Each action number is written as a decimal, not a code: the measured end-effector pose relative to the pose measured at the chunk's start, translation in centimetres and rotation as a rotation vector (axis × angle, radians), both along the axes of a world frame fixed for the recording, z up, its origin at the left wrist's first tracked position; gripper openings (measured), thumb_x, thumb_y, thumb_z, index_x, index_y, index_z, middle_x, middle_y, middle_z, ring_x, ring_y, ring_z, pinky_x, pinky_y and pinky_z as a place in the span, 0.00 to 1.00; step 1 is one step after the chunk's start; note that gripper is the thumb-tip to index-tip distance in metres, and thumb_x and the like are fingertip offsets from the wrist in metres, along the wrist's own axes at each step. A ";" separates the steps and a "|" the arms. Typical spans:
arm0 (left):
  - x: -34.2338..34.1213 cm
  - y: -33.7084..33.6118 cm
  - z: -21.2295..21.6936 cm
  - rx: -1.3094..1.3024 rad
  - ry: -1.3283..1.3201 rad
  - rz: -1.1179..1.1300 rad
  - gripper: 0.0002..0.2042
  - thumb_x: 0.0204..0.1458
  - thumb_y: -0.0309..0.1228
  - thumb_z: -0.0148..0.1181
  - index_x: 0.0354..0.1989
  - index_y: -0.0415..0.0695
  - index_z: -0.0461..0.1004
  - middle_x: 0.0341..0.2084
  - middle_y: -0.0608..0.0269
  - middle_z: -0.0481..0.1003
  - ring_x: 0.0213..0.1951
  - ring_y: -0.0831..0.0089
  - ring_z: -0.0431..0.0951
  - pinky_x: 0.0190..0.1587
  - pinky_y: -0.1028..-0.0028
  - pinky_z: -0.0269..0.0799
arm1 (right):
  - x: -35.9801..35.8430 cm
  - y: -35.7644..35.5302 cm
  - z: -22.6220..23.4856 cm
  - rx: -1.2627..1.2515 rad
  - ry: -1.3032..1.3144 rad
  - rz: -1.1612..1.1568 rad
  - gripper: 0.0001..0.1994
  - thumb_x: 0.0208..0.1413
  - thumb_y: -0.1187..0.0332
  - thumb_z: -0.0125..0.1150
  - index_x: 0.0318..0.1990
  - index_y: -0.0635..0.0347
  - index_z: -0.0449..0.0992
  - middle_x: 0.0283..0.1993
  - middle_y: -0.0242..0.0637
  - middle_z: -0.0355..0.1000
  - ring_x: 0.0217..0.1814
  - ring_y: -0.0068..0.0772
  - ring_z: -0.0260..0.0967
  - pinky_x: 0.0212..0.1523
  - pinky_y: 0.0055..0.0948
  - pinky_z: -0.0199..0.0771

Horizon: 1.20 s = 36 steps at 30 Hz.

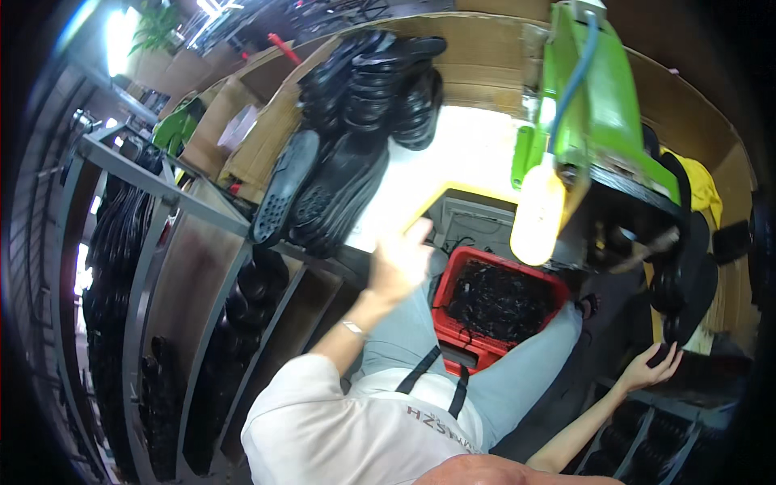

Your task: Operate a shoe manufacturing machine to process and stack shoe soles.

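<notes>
My left hand (400, 259) is raised over my lap with its fingers apart and nothing in it. It is blurred and hovers just right of a pile of black shoe soles (331, 190) lying on the bright worktop (453, 153). More black soles (388, 77) are stacked behind that pile. My right hand (651, 368) reaches out to the low right, and its fingers curl around the lower end of a black sole (683, 311) that hangs beside a dark stack there.
A red crate (453, 279) of black scraps sits between my knees. Above it hang a green machine (602, 105) and a lit lamp (537, 214). A metal rack (162, 190) holding black soles runs along the left, with cardboard boxes (242, 121) behind. A yellow cloth (705, 186) lies at the right.
</notes>
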<state>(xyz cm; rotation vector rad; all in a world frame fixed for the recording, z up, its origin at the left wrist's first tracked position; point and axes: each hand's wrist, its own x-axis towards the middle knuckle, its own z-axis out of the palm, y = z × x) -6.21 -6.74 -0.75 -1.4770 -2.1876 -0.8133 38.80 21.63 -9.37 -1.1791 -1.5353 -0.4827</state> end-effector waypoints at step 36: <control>1.0 -2.6 8.9 -0.239 -0.147 -0.508 0.25 0.29 0.22 0.69 0.43 0.40 0.77 0.27 0.60 0.74 0.26 0.62 0.72 0.32 0.67 0.66 | -23.3 -17.2 2.2 -0.774 0.836 1.308 0.54 0.37 0.53 0.78 0.67 0.69 0.49 0.70 0.45 0.47 0.67 0.40 0.54 0.58 0.37 0.70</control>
